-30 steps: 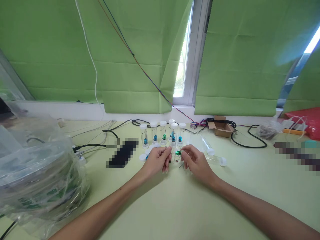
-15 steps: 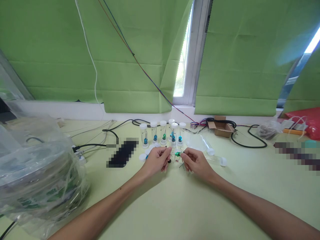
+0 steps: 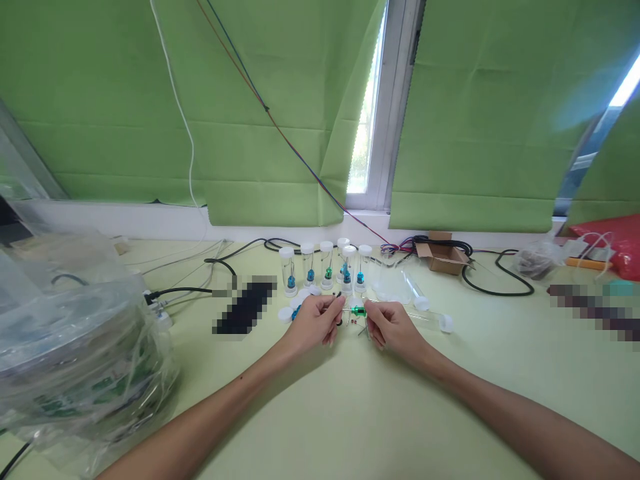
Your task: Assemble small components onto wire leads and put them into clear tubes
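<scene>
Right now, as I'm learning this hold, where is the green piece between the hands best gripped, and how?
Likely the right end, pinched from the right: the green piece lies roughly level, and a thin rod runs from its left end to the left hand. The right hand sits at that right end.

On my screen I see a bright green part point(image 3: 359, 311) at centre, clear tubes point(image 3: 327, 263) with white caps point(image 3: 327, 247) above it, a pale yellow-green tabletop point(image 3: 345, 413), green blinds point(image 3: 125, 100) up top, and red plastic point(image 3: 624, 230) at right.
</scene>
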`<state>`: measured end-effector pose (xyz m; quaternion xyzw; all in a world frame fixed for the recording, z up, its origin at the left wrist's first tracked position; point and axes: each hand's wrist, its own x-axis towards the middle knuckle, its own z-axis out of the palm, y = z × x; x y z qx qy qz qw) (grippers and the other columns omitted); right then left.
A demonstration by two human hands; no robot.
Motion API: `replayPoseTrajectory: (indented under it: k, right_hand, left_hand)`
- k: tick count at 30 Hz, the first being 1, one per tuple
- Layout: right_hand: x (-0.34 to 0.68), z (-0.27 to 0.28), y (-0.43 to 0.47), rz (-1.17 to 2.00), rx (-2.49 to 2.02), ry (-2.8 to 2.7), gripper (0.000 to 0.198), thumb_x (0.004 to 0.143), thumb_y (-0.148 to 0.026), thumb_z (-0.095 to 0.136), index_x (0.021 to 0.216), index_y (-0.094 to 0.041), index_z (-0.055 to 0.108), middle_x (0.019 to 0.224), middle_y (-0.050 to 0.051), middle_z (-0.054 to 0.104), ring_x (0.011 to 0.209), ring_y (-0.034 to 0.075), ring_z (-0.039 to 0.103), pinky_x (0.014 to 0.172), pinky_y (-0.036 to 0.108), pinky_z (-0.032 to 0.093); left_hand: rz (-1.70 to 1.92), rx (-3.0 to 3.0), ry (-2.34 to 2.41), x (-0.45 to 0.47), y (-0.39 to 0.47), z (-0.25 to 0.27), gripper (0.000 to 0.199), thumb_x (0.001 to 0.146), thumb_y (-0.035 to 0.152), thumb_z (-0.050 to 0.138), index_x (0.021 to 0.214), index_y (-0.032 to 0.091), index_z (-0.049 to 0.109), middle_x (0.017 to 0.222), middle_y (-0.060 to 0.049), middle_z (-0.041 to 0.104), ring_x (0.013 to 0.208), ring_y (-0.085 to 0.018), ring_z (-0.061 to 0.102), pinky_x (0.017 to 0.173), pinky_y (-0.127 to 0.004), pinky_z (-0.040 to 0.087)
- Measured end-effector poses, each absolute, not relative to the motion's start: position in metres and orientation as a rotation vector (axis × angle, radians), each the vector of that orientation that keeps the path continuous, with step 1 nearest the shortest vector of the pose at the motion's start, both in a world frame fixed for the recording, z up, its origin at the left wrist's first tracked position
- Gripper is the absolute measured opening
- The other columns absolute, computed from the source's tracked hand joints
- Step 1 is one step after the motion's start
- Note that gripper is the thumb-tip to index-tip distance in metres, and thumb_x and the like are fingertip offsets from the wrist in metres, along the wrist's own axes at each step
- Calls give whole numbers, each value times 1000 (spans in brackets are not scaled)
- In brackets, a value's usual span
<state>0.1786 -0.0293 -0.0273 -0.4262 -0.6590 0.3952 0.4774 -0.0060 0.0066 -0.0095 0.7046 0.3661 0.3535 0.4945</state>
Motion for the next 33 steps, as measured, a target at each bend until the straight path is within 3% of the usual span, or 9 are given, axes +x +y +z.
replayPoseTrajectory:
  k: [4, 8, 10, 13, 19, 33]
  right_hand:
    - [178, -26, -29, 933, -1046, -1553, 44, 90, -59, 46, 72, -20, 53, 44, -6, 47, 36, 9, 42, 40, 22, 33]
    - [178, -23, -31, 901, -970, -1512, 35, 85, -52, 59, 103, -22, 54, 71, -3, 60, 48, 10, 55, 40, 22, 39]
    - [178, -22, -32, 886, -931, -1518, 36, 84, -47, 62, 109, -23, 53, 83, 0, 61, 52, 11, 58, 41, 22, 42]
    - [178, -22, -32, 877, -904, -1530, 29, 85, -43, 62, 104, -22, 55, 89, 2, 61, 54, 10, 59, 41, 23, 42]
    - [178, -24, -31, 924, -897, -1512, 24, 87, -43, 61, 90, -20, 55, 70, -1, 61, 51, 11, 56, 42, 23, 41]
    - [180, -30, -27, 852, -1058, -1584, 46, 95, -51, 43, 64, -19, 52, 41, -5, 46, 37, 8, 43, 44, 23, 35]
  left_hand:
    - [888, 1671, 933, -6, 6, -5, 47, 86, 58, 48, 59, 20, 44, 39, 5, 45, 33, -9, 41, 37, -21, 30]
    - [921, 1638, 952, -7, 7, -1, 47, 86, 58, 49, 59, 20, 44, 38, 5, 45, 33, -9, 42, 37, -21, 31]
    - [920, 1635, 953, -8, 7, -1, 47, 86, 58, 49, 59, 20, 44, 38, 5, 44, 33, -9, 42, 36, -21, 31]
    - [911, 1648, 957, -8, 7, -2, 48, 87, 58, 48, 59, 19, 44, 38, 5, 45, 33, -9, 41, 37, -21, 31]
    - [885, 1684, 965, -7, 7, -4, 47, 88, 56, 47, 58, 20, 42, 39, 5, 46, 33, -9, 41, 38, -21, 31]
    - [870, 1733, 933, -7, 6, -9, 46, 88, 55, 46, 59, 19, 42, 37, 6, 43, 33, -8, 38, 39, -21, 29]
